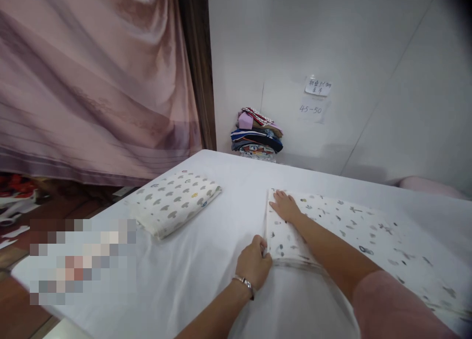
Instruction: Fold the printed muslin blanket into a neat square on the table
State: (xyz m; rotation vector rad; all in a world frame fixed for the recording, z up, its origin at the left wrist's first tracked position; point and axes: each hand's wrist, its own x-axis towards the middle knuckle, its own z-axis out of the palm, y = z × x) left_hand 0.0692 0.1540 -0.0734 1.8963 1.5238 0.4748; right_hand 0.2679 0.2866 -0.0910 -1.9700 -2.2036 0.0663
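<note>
White printed cloth lies under the right hand.

From the left hand: open lane of white table runs to 12 o'clock, between folded cloth at 10 o'clock and spotted cloth at 2. Right hand, at 1 o'clock, and forearm block passage across the latter. Stacked fabrics stand beyond the lane.

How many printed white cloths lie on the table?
2: one folded cloth at left, one long cloth under the right hand. The pixelated patch may hide more.
</note>
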